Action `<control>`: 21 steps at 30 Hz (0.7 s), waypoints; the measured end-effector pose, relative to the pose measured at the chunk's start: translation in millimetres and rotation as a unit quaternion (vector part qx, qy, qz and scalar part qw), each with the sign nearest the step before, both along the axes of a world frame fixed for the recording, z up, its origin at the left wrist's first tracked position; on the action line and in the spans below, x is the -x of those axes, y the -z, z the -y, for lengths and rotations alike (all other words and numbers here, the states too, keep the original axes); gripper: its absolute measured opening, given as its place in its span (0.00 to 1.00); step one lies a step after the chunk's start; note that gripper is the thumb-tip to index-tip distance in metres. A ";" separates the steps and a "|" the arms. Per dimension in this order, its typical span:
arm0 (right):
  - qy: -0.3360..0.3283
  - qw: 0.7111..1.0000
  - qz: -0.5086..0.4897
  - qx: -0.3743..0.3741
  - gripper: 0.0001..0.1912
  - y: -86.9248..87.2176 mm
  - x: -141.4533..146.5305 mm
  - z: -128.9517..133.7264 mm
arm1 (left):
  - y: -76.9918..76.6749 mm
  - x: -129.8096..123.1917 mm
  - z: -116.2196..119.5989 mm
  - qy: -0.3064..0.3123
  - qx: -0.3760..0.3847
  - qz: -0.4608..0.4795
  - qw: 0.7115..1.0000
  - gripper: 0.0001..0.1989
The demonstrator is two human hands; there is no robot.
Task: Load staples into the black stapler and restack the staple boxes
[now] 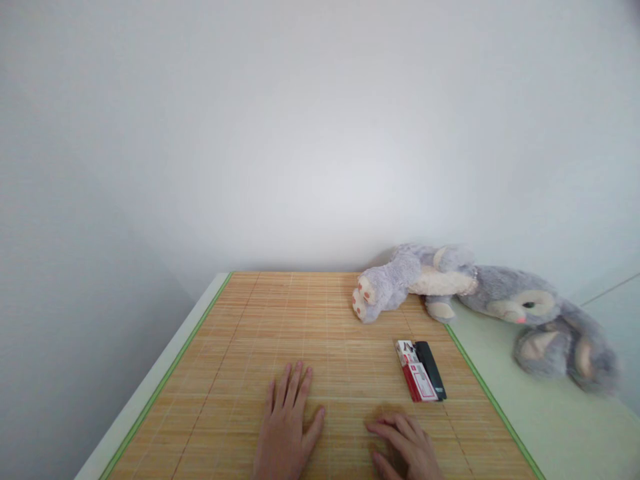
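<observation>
- Two hands appear: one left hand (284,427), one right hand (409,445)
- One stapler (430,370)
- At least one box (421,383) shows
- One stuffed rabbit (445,280)
- One mat (330,340)
- One table (555,413)

The mat (280,327) across the lower frame looks like slatted bamboo, fine-ridged and faintly satiny, with a trim (173,367) resembling cloth. Right of centre, the boxes (421,382) look like smooth printed card, and the stapler (429,368) like dark plastic. The toy (443,281) at right is soft, matt plush. The table (545,413), lower right, looks smooth; the wall (300,133) above, smooth and matt.
</observation>
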State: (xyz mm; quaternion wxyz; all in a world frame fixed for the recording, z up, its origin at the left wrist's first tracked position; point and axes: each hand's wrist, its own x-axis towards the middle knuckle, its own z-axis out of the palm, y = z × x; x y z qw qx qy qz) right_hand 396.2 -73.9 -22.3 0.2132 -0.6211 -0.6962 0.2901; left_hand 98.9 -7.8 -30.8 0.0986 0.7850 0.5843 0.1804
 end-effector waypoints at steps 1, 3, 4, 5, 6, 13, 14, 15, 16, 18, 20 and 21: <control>-0.016 0.999 0.049 -0.015 0.28 0.4 19.6 -6.9 | -1.6 -4.9 -0.5 -0.005 -0.009 -0.019 1.000 0.36; -0.020 0.990 0.132 -0.037 0.38 2.0 51.3 -19.4 | -4.7 -13.7 -2.3 -0.012 -0.023 -0.051 0.998 0.36; -0.014 0.985 0.166 -0.048 0.38 3.3 63.3 -24.3 | -5.8 -16.5 -3.2 -0.014 -0.029 -0.063 0.998 0.36; 0.002 0.979 0.196 -0.060 0.37 4.9 73.0 -28.2 | -6.6 -18.0 -4.0 -0.017 -0.033 -0.071 0.997 0.36; 0.017 0.973 0.221 -0.070 0.36 6.6 80.6 -31.1 | -6.9 -18.4 -4.5 -0.018 -0.035 -0.077 0.996 0.36; 0.061 0.950 0.291 -0.094 0.35 14.1 96.3 -37.5 | -5.5 -13.4 -5.7 -0.020 -0.038 -0.083 0.996 0.36; 0.066 0.948 0.296 -0.093 0.36 14.4 96.5 -37.8 | -5.4 -13.2 -6.0 -0.019 -0.036 -0.083 0.996 0.36; 0.071 0.947 0.300 -0.093 0.36 14.8 96.7 -38.1 | -5.4 -13.0 -6.3 -0.019 -0.035 -0.084 0.996 0.36; 0.076 0.945 0.303 -0.094 0.37 15.2 96.9 -38.5 | -5.2 -12.8 -6.4 -0.019 -0.034 -0.084 0.996 0.36; 0.081 0.943 0.307 -0.096 0.38 16.7 97.5 -39.5 | -4.5 -12.3 -6.4 -0.019 -0.034 -0.084 0.996 0.37; 0.086 0.942 0.309 -0.100 0.38 18.9 97.8 -40.7 | -3.2 -11.7 -6.1 -0.020 -0.037 -0.083 0.996 0.38; 0.088 0.941 0.310 -0.103 0.38 20.4 97.8 -41.3 | -2.3 -11.5 -5.9 -0.020 -0.038 -0.083 0.996 0.38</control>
